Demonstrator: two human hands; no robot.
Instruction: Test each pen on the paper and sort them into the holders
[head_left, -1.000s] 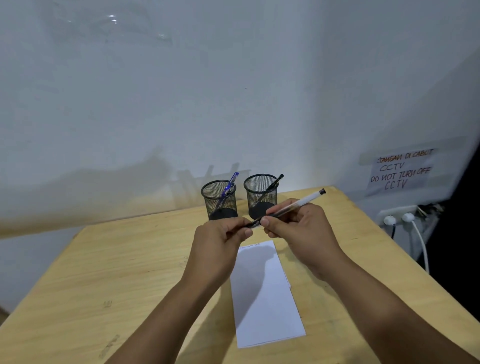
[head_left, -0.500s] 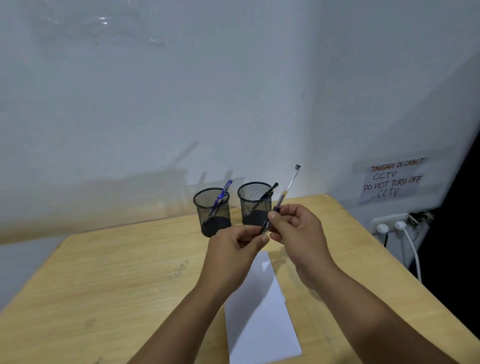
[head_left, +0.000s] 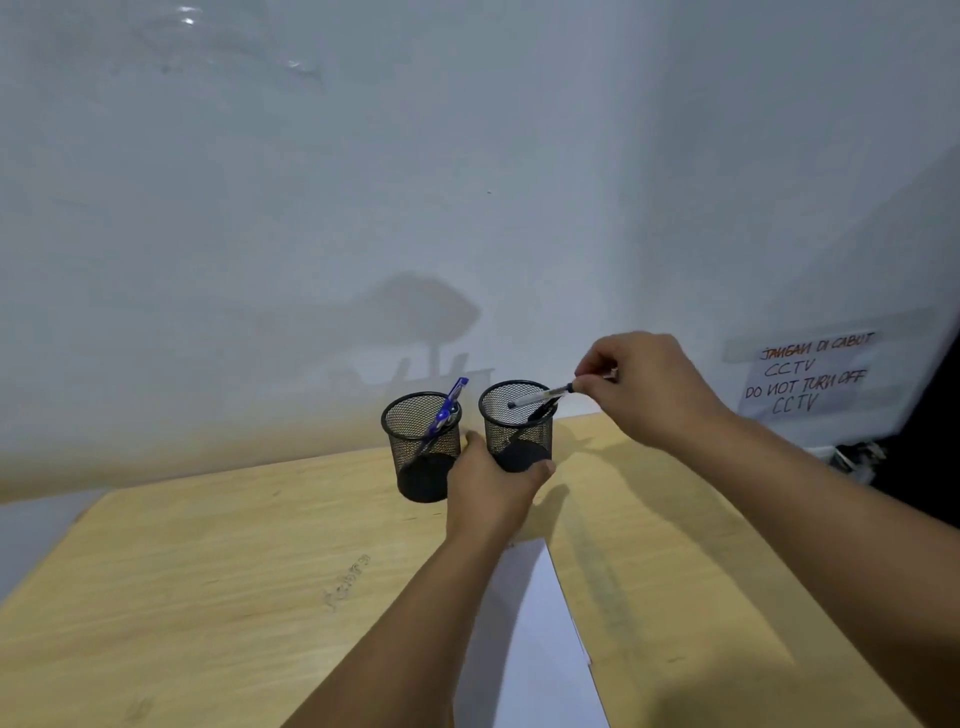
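Two black mesh holders stand at the far edge of the wooden table. The left holder (head_left: 422, 447) has a blue pen (head_left: 448, 408) leaning in it. My left hand (head_left: 493, 483) grips the base of the right holder (head_left: 514, 426), which contains a black pen (head_left: 543, 413). My right hand (head_left: 644, 389) pinches the end of a clear pen (head_left: 537, 397) and holds it nearly level across the right holder's rim, its tip over the opening. The white paper (head_left: 535, 639) lies near me, partly hidden by my left forearm.
The wooden table (head_left: 208, 571) ends at a white wall behind the holders. A handwritten CCTV notice (head_left: 810, 376) is taped to the wall at right, with plugs and cables (head_left: 857, 454) below it.
My left hand let go of the clear pen and took hold of the right holder. My right hand carried the pen forward over that holder. The view tilted upward.
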